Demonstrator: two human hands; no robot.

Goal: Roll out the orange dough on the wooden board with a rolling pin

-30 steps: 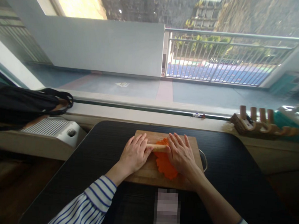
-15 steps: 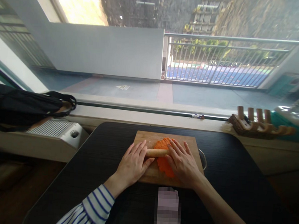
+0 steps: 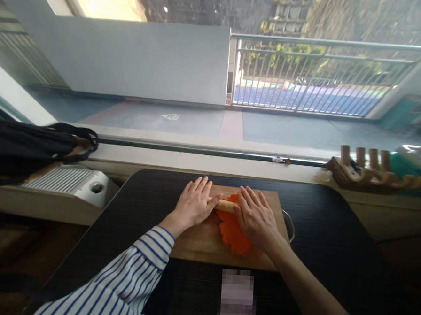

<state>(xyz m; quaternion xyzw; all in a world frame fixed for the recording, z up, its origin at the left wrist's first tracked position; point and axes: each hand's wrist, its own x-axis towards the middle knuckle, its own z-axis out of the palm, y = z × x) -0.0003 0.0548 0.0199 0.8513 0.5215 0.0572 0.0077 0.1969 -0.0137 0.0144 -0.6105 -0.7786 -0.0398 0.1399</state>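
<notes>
A wooden rolling pin [image 3: 225, 205] lies crosswise over a flattened sheet of orange dough [image 3: 235, 231] with ragged edges. Both sit on a wooden cutting board [image 3: 195, 246]. My left hand [image 3: 195, 201] rests flat over the pin's left end, its fingers stretched forward and its thumb along the pin. Over the right end lies my right hand [image 3: 258, 216], palm down with fingers extended, hiding that end and part of the dough. Neither hand wraps round the pin.
The board, with a metal handle [image 3: 290, 226] on its right, lies on a black table [image 3: 318, 248]. A blurred pale object [image 3: 237, 297] is in front. Beyond are a windowsill, a black bag [image 3: 24, 143] at left and a wooden rack [image 3: 368, 173] at right.
Both hands have moved forward, away from me, with the rolling pin toward the dough's far edge. More of the near dough shows. The view has shifted slightly.
</notes>
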